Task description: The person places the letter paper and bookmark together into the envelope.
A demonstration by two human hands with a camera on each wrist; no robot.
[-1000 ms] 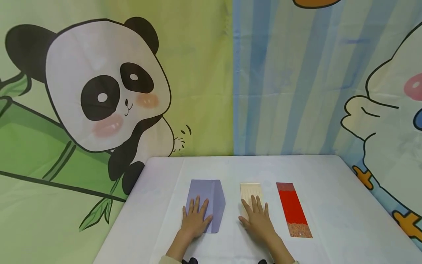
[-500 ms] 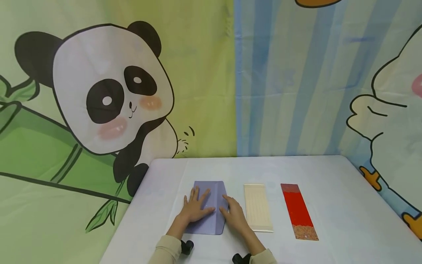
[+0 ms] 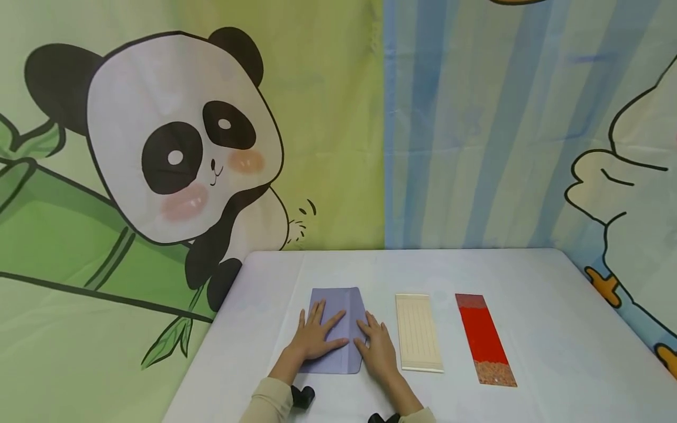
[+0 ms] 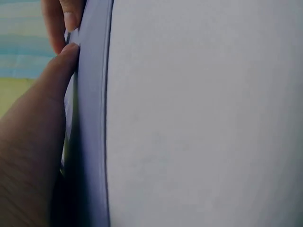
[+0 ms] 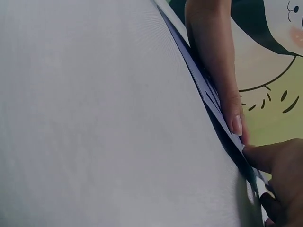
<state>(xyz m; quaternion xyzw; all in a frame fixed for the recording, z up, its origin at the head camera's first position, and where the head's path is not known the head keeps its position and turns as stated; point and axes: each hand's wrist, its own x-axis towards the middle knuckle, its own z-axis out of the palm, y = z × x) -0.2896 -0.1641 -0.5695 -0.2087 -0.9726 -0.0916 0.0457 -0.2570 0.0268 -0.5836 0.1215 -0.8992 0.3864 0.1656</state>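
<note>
A purple envelope with a tapered flap along its right side lies on the white table. My left hand rests on its left part, fingers spread, thumb reaching toward the flap's crease. At the right edge, my right hand pinches the flap, its thumb on top and the other fingers at the rim. In the right wrist view, the envelope shows nearly edge-on, the right thumb close to the left one. The left wrist view shows the envelope's near edge and both thumbs.
To the right of the right hand lies a cream card with faint vertical lines. Farther right is a red strip with a brown speckled lower end. A cartoon panda curtain hangs behind the table.
My right hand has left the cream card and moved left to the envelope's flap edge. The left hand has stayed on the envelope, its thumb now farther right.
</note>
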